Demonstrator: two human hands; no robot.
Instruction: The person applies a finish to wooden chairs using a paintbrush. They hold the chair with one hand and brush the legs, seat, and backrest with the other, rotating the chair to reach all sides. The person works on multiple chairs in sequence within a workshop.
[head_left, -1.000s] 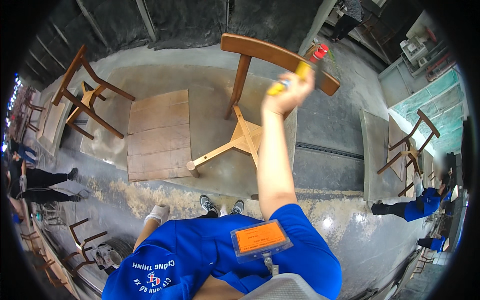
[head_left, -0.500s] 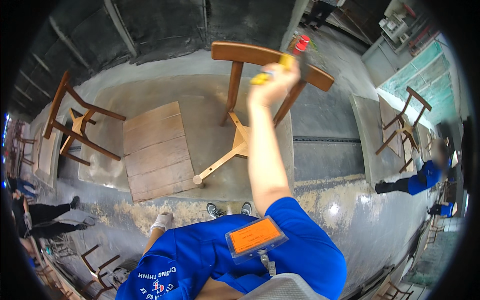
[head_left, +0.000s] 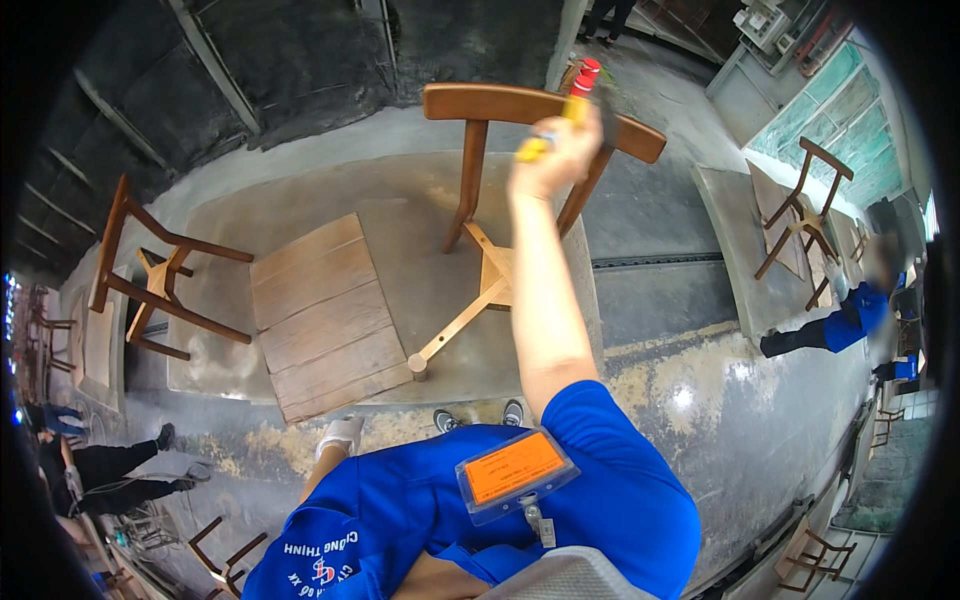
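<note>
My right hand [head_left: 557, 155] is raised in front of the chair's curved back rail, closed around a yellow tool [head_left: 535, 149]. Motion blurs the tool, so its exact kind is unclear; a dark part shows beyond the fingers. The brown wooden chair frame [head_left: 473, 170] has a pale, seatless cross brace [head_left: 457, 322] and stands on the grey platform. My forearm covers part of it. Low at my left side, my left hand [head_left: 343, 434] wears a white glove, away from the chair; its fingers cannot be made out.
A brown planked board [head_left: 320, 310] lies on the grey platform [head_left: 215, 215]. Another chair frame [head_left: 150, 270] stands to its left. Farther right are a chair frame [head_left: 805, 215] and a person in blue [head_left: 855, 315]. Red objects [head_left: 588, 72] stand behind my right hand.
My right hand, still gripping the yellow tool, has shifted slightly right and up along the chair's back. The view has turned a little; the gloved left hand appears farther right.
</note>
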